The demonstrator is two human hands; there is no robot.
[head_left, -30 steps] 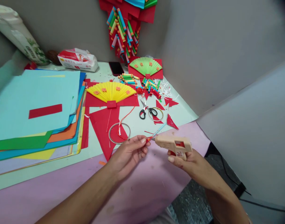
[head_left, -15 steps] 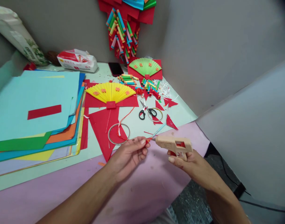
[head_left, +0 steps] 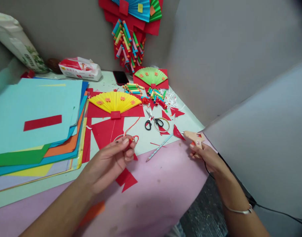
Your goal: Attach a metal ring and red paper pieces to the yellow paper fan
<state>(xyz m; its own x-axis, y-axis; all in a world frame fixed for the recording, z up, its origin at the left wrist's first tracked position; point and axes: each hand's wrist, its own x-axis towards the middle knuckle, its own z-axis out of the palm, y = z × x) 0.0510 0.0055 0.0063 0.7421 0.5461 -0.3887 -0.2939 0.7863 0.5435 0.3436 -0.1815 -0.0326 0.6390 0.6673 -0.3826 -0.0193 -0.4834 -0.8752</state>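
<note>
My left hand (head_left: 116,154) pinches a small red paper roll with an orange band (head_left: 129,142), mostly covered by the fingers, above a silver ring (head_left: 119,136) and an orange-red string (head_left: 134,123). Over at the right, my right hand (head_left: 205,154) is wrapped round the handle of a beige glue gun (head_left: 194,135). Its nozzle points left, close to a red paper scrap (head_left: 178,132). Between the hands a light blue pencil (head_left: 159,148) lies slantwise. Beyond it are black-handled scissors (head_left: 153,121), partly over a gold ring (head_left: 167,122).
A stack of coloured paper (head_left: 29,141) fills the left. Further back lie a yellow paper fan (head_left: 115,102), a green paper fan (head_left: 152,75), several small paper rolls (head_left: 157,97), a phone (head_left: 120,78) and a tissue pack (head_left: 80,68). Grey walls stand behind and right.
My right hand has carried the glue gun right, away from the left hand, to the red scrap. My left hand has moved left with the paper roll. The pencil is now fully visible.
</note>
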